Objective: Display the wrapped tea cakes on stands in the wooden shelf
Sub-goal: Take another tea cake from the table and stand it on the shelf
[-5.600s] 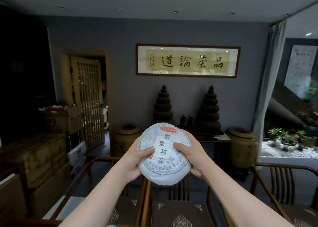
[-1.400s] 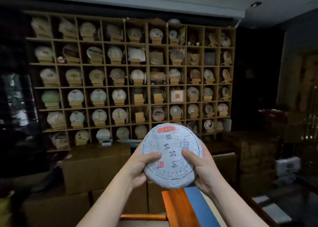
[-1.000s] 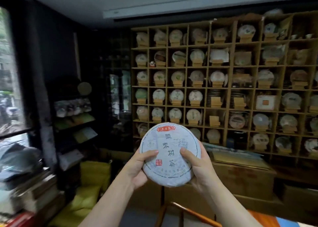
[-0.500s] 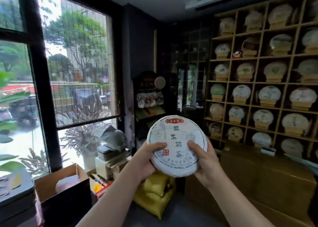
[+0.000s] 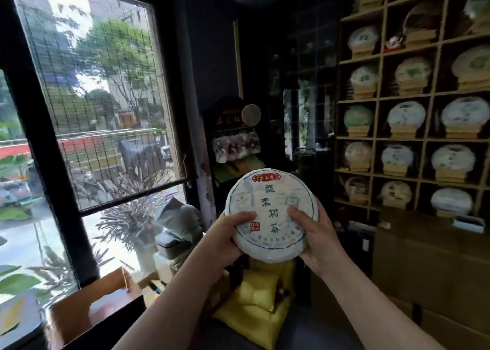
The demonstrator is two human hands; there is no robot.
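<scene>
a tall window (image 5: 100,98) with a dark frame and wire mesh fills the left side, with trees and a street beyond it. below it, in the lower left corner, sits an open cardboard box (image 5: 87,312). further right, near the window's foot, spiky plants (image 5: 132,217) stand by a grey wrapped object on a pale box (image 5: 177,227). a dark narrow rack (image 5: 233,143) with small packets stands in the corner behind, and yellow cushions (image 5: 254,304) lie low on the floor beneath the hands.

in the middle, the wrapped tea cake (image 5: 270,214) is held up in the air, face toward the camera, upright, its white paper printed with a red label and dark characters. the left hand (image 5: 225,238) grips its lower left edge, thumb pressed on the face and the other fingers curled out of sight behind. the right hand (image 5: 315,238) grips the lower right edge the same way, thumb flat on the paper, fingers wrapped round the back.

to the right stands the wooden shelf (image 5: 379,137), well apart from the held cake, its square compartments each showing a round wrapped cake upright on a small wooden stand (image 5: 403,131). brown cartons (image 5: 429,265) are stacked below the shelf.
</scene>
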